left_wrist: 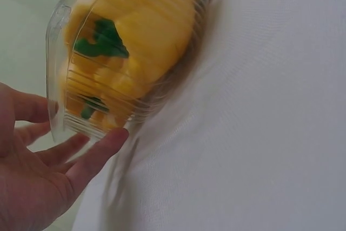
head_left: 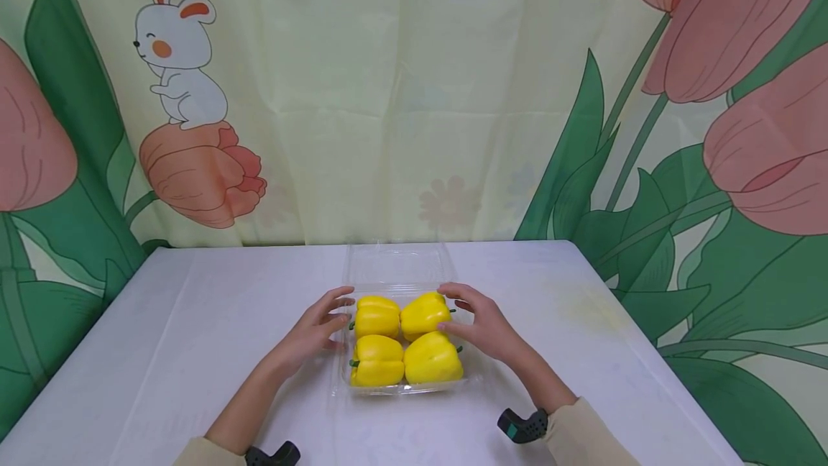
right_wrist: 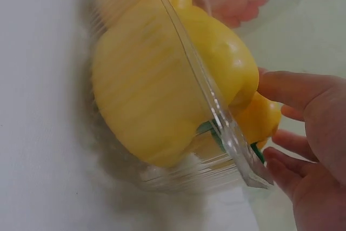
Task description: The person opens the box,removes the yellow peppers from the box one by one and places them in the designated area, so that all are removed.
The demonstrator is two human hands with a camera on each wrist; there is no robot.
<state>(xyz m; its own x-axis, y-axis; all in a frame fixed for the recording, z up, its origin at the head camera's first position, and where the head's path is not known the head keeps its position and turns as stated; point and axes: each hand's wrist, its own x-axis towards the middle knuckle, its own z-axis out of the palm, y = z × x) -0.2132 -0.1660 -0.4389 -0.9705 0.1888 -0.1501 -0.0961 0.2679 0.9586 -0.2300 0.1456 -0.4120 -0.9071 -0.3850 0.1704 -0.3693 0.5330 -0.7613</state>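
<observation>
Pale curtain (head_left: 336,92) printed with pink tulips (head_left: 724,27) and a white rabbit (head_left: 184,92) hangs behind a white-clothed counter (head_left: 194,322). Around the counter's middle, four yellow bell peppers (head_left: 423,313) with green stems (head_left: 353,363) sit two by two in a clear plastic clamshell tray (head_left: 401,390), its lid (head_left: 399,265) folded back toward the curtain. Left hand (head_left: 317,326) at the tray's left side, right hand (head_left: 484,322) at its right, both bare, each grip spread with fingers slightly bent by the rim; cannot tell whether every fingertip touches the plastic.
</observation>
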